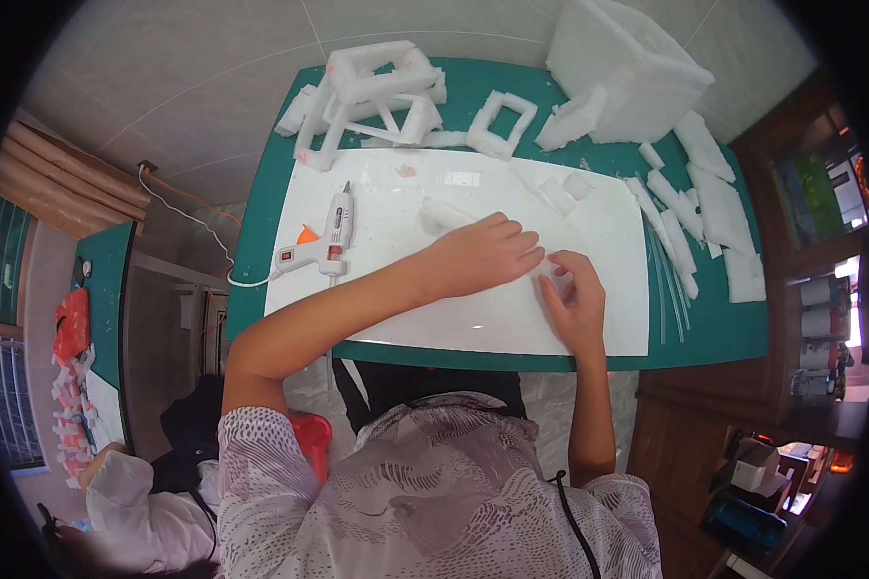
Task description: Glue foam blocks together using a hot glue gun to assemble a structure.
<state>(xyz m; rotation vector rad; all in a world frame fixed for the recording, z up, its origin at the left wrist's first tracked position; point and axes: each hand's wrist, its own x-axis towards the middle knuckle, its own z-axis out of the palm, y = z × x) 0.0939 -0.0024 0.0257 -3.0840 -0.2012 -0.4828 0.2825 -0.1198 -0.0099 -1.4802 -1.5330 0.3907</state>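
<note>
Head view: above the white sheet (483,323), right of its middle, the left hand (492,253) and the right hand (577,301) were held close together, perhaps so one spot could be reached by both; fingers were curled, and whether anything was clamped in either grip could not be told. At the sheet's left, one glue gun (337,230) was laid nozzle-outward, presumably for safety. One white foam piece (442,214) was placed near the sheet's middle. Past its far edge, one small foam frame (494,147) and one large foam box (632,92) were set on the green counter (729,328).
</note>
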